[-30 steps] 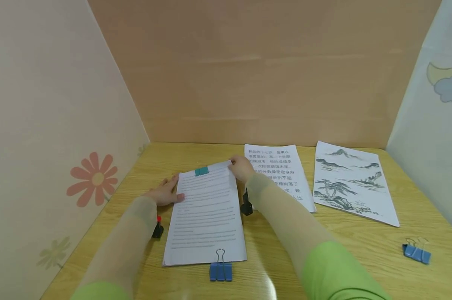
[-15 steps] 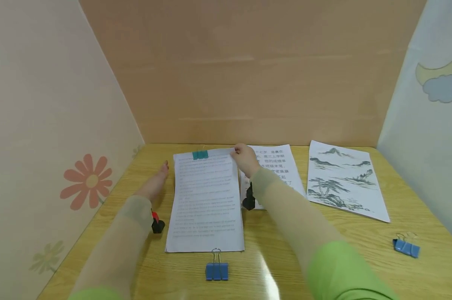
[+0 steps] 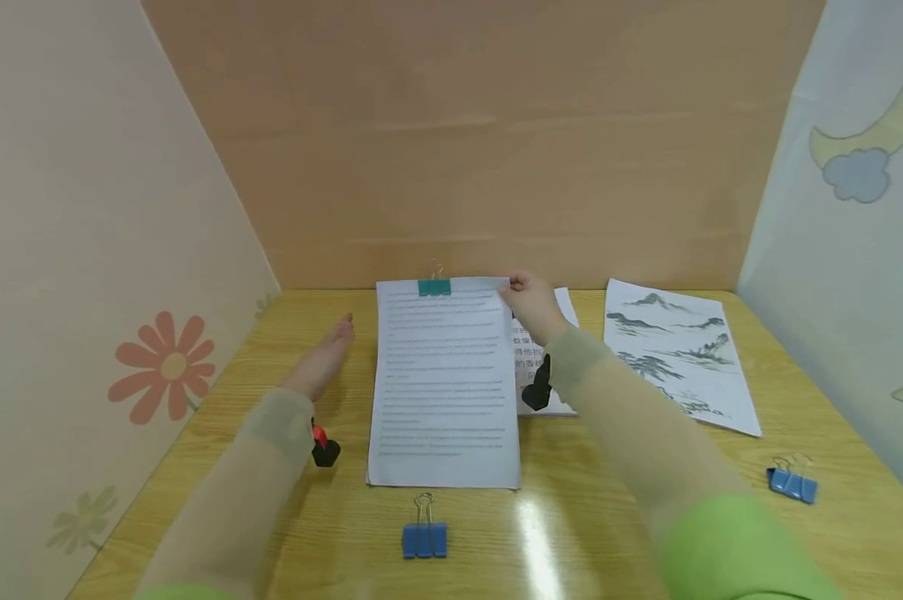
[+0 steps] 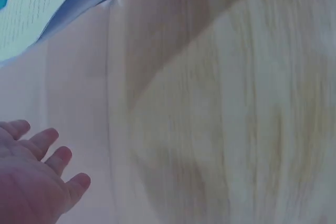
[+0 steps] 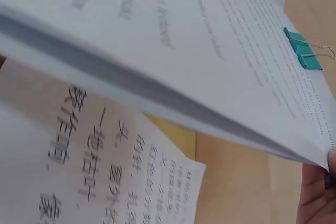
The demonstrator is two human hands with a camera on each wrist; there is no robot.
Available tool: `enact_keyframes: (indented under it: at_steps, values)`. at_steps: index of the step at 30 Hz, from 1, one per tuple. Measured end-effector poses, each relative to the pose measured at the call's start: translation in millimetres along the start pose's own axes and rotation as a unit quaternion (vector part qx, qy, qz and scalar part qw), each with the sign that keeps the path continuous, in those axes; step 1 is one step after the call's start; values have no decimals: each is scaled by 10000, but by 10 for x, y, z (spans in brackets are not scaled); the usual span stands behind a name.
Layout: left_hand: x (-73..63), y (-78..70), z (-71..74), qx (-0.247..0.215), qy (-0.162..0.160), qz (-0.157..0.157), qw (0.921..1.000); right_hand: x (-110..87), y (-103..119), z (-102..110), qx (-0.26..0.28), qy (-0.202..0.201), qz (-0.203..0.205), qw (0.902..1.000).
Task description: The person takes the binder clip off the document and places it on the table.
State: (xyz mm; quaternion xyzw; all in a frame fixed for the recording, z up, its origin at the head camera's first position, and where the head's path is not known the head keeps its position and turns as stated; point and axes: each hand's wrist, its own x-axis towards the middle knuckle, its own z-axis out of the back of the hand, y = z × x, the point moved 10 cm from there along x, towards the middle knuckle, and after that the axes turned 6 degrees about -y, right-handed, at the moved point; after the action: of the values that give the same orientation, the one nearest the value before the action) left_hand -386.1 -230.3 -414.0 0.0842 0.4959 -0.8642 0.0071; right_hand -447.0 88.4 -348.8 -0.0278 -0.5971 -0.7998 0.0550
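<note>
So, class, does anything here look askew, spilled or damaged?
Mildly askew: the landscape picture at right lies slanted, not square with the table, and the right-hand blue clip sits at an angle. Nothing looks spilled or damaged.

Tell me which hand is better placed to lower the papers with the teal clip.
Right, most likely: the right hand grips the papers at their upper right corner, while the left hand is apart from them and holds nothing.
</note>
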Motion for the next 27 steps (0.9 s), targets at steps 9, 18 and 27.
enact_keyframes:
  at_steps: [9,18,27]
  values:
    - [-66,-424,-180,-548,-138,-458,9974,-137,123,390,288,-251,241,9990]
    - [-155,-803,-313,-867,-314,-915,9915,-346,238,699,222,-549,529,9968]
    - [-268,-992,-403,-867,-400,-1184,9884,-528,224,960,108,-766,540,9955]
